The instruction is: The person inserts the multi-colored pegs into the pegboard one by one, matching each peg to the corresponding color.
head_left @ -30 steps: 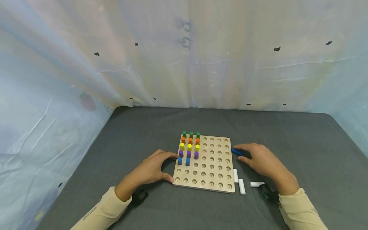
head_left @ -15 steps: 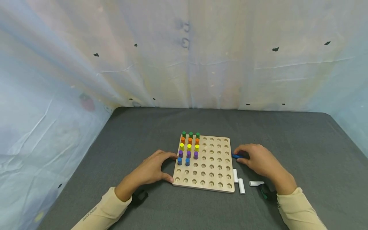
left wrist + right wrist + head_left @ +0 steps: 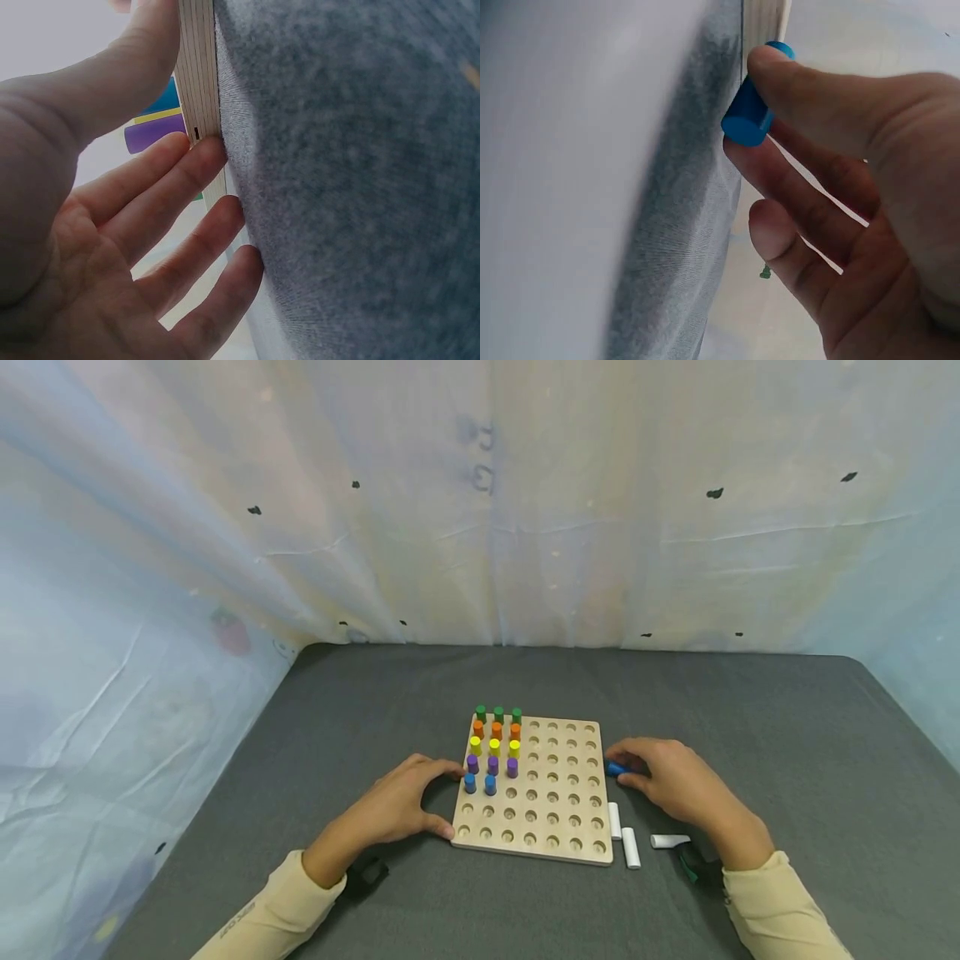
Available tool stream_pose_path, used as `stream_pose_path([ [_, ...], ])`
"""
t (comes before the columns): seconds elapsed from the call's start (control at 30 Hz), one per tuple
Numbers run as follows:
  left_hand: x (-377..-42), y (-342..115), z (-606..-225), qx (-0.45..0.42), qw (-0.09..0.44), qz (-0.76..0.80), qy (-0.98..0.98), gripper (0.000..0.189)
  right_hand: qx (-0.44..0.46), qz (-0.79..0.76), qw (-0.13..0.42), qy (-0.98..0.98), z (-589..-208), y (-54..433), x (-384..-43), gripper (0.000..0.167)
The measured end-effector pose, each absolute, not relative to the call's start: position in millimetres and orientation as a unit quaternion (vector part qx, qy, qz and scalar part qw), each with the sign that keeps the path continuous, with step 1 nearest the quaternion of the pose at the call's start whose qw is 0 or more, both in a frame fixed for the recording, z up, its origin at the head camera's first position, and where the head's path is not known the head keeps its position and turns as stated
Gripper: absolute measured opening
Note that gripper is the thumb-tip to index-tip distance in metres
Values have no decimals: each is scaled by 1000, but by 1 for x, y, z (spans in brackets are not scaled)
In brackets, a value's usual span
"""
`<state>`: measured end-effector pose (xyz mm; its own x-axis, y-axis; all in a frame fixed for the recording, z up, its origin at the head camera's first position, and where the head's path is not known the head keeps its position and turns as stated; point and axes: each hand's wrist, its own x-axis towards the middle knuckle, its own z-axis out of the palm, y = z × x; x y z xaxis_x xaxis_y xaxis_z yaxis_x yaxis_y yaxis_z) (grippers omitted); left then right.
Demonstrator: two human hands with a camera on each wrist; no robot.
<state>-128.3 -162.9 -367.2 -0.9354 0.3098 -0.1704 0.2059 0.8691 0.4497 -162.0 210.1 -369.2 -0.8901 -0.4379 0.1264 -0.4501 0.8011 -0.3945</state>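
Note:
My right hand [image 3: 675,781] pinches a blue peg [image 3: 748,115] between thumb and fingers, just off the right edge of a wooden pegboard [image 3: 540,818]. In the right wrist view the peg is tilted, with one round end toward the camera. My left hand [image 3: 397,802] rests at the board's left edge, thumb by the near corner and fingertips against the side [image 3: 199,75]. Short rows of green [image 3: 498,715], orange [image 3: 497,730], yellow [image 3: 494,747] and purple pegs [image 3: 492,765] stand upright on the board's left. Two blue pegs [image 3: 490,785] stand in the row below them.
Two white pegs [image 3: 631,847] lie beside the board's lower right edge. Another white peg [image 3: 670,841] lies near my right wrist. The dark grey cloth-covered table [image 3: 375,702] meets pale hanging sheets [image 3: 570,568] at the back.
The blue peg has turned in my right hand's fingers from lying flat to a raised tilt. My right hand shifted slightly; the left hand and the board stay put.

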Motion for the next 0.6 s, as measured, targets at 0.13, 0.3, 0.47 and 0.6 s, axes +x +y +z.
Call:
stream_pose_path([
  [0.13, -129, -162, -368, 135, 116, 216, 960, 81, 249, 219, 29, -943, -368, 212, -161, 32],
  [0.3, -128, -163, -368, 138, 112, 216, 960, 82, 268, 224, 58, -935, -372, 212, -162, 35],
  [0.47, -128, -163, -368, 141, 108, 217, 960, 82, 271, 229, 74, -932, -373, 211, -162, 33],
  [0.6, -128, -163, -369, 142, 105, 216, 960, 82, 262, 229, 77, -934, -373, 211, -161, 29],
])
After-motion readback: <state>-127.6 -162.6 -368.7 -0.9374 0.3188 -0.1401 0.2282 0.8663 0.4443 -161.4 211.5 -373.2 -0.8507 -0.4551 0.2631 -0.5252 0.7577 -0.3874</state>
